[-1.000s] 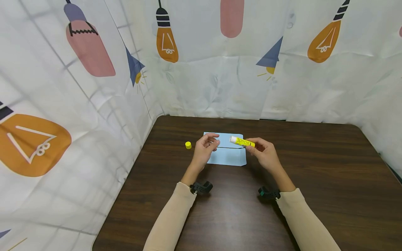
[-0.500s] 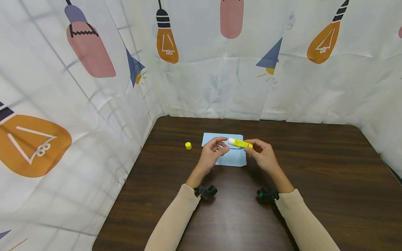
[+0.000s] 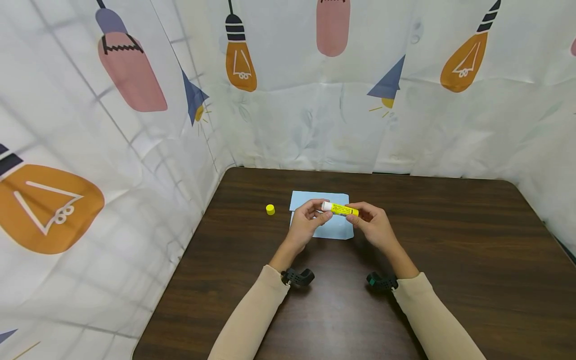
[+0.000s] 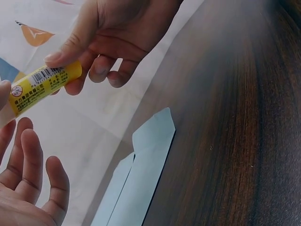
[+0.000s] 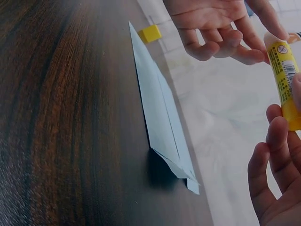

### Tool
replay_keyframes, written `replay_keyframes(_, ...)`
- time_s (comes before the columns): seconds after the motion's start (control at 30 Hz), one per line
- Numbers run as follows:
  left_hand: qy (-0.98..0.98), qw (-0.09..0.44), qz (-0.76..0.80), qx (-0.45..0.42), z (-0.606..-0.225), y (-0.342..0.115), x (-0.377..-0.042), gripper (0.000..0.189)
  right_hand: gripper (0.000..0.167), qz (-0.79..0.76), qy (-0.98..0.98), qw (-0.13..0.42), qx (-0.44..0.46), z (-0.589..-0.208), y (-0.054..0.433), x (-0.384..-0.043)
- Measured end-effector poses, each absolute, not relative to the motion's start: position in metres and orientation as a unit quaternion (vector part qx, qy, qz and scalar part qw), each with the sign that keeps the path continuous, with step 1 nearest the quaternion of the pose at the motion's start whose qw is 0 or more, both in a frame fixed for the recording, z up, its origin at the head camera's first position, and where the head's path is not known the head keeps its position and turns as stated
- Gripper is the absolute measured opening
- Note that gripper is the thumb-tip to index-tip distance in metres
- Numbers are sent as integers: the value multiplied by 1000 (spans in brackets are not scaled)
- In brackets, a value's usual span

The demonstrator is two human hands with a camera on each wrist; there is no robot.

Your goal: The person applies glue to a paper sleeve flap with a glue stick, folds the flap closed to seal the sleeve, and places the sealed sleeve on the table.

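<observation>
Nearest, two beige sleeves (image 3: 252,310) reach in from the bottom of the head view, each ending in a black wrist strap (image 3: 298,277). Beyond them, both hands are raised over the table, at either end of one glue stick (image 3: 340,209). The right hand (image 3: 373,225) grips its yellow end between thumb and forefinger, the other fingers loosely bent. The left hand (image 3: 308,224) pinches the white end with its thumb and a finger, the rest of its fingers spread and slightly curved. The stick lies nearly level between them, its white end pointing left; a barcode, dark print and a small round sign show on its yellow label.

Under and just past the hands, a folded sheet of light blue paper (image 3: 334,232) rests on the table, a seam running along its length. The left hand covers part of it, and its end near the right hand lifts a little. To the left of the paper, well apart from the stick, sits a small yellow cap (image 3: 270,209). The dark wooden table (image 3: 459,225) stretches back to a white curtain (image 3: 288,130) printed with orange bulbs, blue lampshades and pink shapes.
</observation>
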State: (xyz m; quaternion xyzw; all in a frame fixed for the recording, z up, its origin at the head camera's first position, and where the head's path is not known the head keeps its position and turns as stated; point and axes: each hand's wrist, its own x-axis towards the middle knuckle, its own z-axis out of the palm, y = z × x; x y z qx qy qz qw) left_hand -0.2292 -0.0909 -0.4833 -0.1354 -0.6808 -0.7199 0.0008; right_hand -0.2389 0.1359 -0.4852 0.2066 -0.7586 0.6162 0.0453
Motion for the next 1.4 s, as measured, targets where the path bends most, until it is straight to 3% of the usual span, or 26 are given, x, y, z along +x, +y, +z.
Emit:
replay_keyframes(0.73,-673,-8,-732,-108,-485,-89,-229,33,31,605,-764,-5,223,-483,133,-237)
replay_keyframes(1.4,-671,5,-735,-91,-484,-93,-231,33,29,614,-763,-4,201,-480,134,-236)
